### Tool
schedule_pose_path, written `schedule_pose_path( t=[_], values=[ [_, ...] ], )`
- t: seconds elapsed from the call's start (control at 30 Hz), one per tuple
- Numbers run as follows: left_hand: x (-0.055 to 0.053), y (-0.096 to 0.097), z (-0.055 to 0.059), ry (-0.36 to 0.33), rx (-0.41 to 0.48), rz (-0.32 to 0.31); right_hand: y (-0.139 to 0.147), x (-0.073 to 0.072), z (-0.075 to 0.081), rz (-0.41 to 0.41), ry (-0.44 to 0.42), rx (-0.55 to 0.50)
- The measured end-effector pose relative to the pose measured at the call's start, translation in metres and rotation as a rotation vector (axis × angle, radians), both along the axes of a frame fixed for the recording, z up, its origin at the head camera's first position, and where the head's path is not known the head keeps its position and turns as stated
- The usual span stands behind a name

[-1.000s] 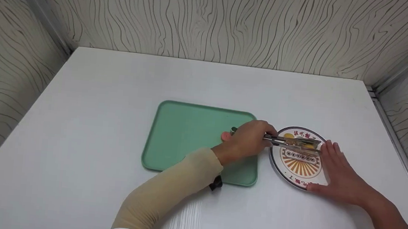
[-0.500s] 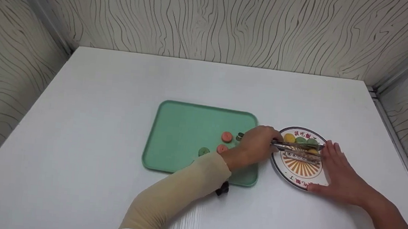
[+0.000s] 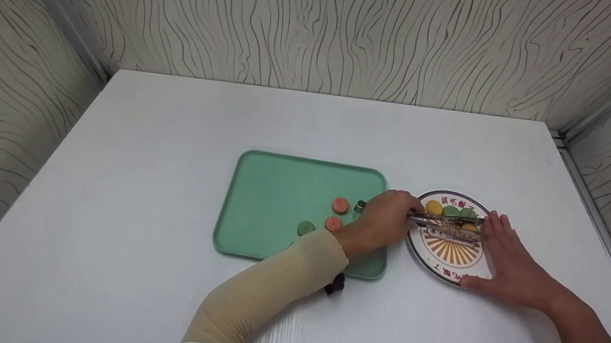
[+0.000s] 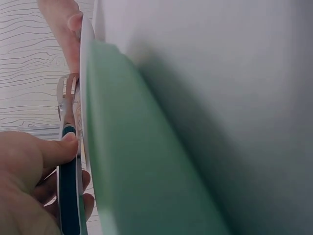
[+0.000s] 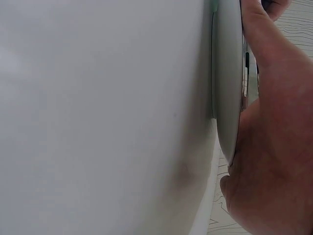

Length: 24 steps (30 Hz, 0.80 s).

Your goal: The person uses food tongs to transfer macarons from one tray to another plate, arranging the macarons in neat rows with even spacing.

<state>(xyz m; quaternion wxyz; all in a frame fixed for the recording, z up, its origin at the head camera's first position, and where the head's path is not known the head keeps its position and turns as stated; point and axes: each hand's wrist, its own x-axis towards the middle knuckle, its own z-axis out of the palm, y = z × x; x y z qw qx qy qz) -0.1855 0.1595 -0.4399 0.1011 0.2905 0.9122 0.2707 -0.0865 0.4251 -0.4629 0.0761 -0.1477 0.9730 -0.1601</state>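
Observation:
My left hand (image 3: 387, 217) grips metal tongs (image 3: 442, 222) with a dark blue handle inlay (image 4: 70, 196). The slotted end of the tongs (image 4: 68, 93) lies low over the patterned white plate (image 3: 449, 272), pointing right, with a yellow round piece (image 3: 468, 228) by the tips. Behind the tongs, green round pieces (image 3: 451, 211) and another yellow piece (image 3: 434, 207) sit near the plate's far rim. My right hand (image 3: 515, 273) rests on the plate's right rim, fingers straight and thumb at the near edge. The tongs' tips come right up to its fingers.
A green tray (image 3: 264, 201) lies left of the plate, under my left forearm. On it are two pink round pieces (image 3: 340, 205) and a green one (image 3: 306, 228). A patterned wall (image 3: 317, 34) stands behind the white table (image 3: 117, 177).
My left hand has shifted slightly right and toward me with the tongs. Green pieces on the plate and more pieces on the tray have come into view. The right hand stays put.

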Motion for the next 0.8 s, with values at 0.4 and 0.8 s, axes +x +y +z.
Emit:
schedule_pose_path(
  t=[0.4, 0.8],
  values=[
    [-0.0013, -0.0003, -0.0027, 0.024, 0.030, -0.022, -0.0006, 0.0007, 0.0013, -0.005, -0.004, -0.016],
    [-0.0001, -0.0040, 0.0037, -0.029, 0.049, -0.034, 0.0010, -0.0005, -0.0021, 0.000, 0.013, -0.022]
  ],
)
